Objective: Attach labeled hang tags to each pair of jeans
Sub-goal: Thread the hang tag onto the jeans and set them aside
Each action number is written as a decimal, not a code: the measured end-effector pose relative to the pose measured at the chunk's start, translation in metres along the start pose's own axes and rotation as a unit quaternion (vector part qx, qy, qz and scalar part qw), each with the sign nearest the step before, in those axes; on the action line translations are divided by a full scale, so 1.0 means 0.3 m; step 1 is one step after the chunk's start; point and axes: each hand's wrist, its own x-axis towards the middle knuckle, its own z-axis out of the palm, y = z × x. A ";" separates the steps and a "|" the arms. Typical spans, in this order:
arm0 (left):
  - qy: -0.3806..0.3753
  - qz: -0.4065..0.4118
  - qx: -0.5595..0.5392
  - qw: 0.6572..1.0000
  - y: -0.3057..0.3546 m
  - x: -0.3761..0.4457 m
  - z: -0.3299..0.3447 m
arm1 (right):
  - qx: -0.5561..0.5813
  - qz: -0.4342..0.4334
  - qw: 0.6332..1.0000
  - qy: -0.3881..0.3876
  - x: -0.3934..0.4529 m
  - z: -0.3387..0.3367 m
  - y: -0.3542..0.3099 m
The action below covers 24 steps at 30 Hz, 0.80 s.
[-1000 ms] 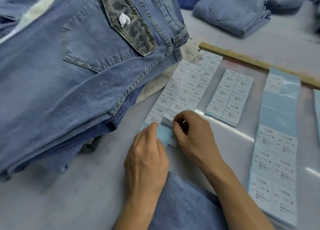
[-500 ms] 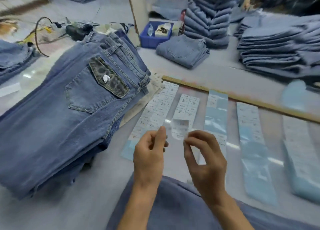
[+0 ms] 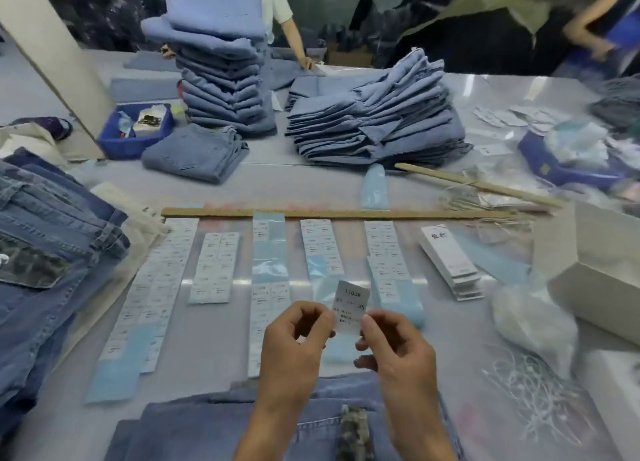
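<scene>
One XS sticker (image 3: pixel 349 306) is pinched by both hands, left (image 3: pixel 294 349) and right (image 3: pixel 398 353). It should be pressed squarely onto a hang tag (image 3: pixel 450 258), without creases.

view: head, single, no second view to overlap | from: above and behind hands (image 3: pixel 346 342) | facing: forward and down across table (image 3: pixel 311 183) | range: hands close at lower centre, sticker strips (image 3: pixel 270 270) just beyond, jeans stacks (image 3: pixel 374 128) far
</scene>
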 end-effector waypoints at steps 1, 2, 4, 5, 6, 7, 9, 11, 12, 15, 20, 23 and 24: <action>-0.029 0.002 0.010 1.000 -0.001 -0.003 0.050 | 0.002 -0.001 1.000 0.023 0.005 -0.045 -0.005; -0.055 0.005 0.020 0.998 -0.006 -0.004 0.098 | 0.000 -0.009 0.999 0.047 0.012 -0.090 -0.006; -0.092 0.019 0.045 0.995 -0.024 -0.001 0.191 | -0.017 -0.024 0.996 0.084 0.023 -0.184 -0.002; -0.108 0.022 0.056 0.992 -0.038 0.001 0.238 | -0.018 -0.029 0.995 0.096 0.029 -0.232 0.004; -0.124 0.021 0.067 0.990 -0.053 0.002 0.285 | -0.017 -0.031 0.993 0.112 0.034 -0.280 0.012; -0.135 0.017 0.076 0.988 -0.068 0.002 0.330 | -0.019 -0.034 0.991 0.131 0.040 -0.328 0.023; -0.118 -0.002 0.076 0.990 -0.102 0.016 0.422 | -0.022 -0.038 0.981 0.188 0.058 -0.423 0.052; -0.070 -0.003 0.061 0.996 -0.131 0.070 0.527 | 0.001 -0.031 0.966 0.256 0.080 -0.514 0.085; -0.069 0.021 0.079 0.994 -0.143 0.116 0.594 | 0.013 -0.027 0.960 0.280 0.089 -0.553 0.100; -0.166 0.143 0.279 0.935 -0.190 0.308 0.839 | 0.021 -0.020 0.951 0.308 0.099 -0.636 0.141; -0.304 0.258 0.594 0.698 -0.291 0.560 1.095 | 0.036 -0.014 0.942 0.333 0.098 -0.720 0.189; -0.265 0.279 0.597 0.704 -0.351 0.593 1.090 | 0.045 -0.006 0.935 0.353 0.095 -0.749 0.212; -0.252 0.283 0.593 0.711 -0.364 0.599 1.079 | 0.045 -0.002 0.933 0.357 0.093 -0.757 0.220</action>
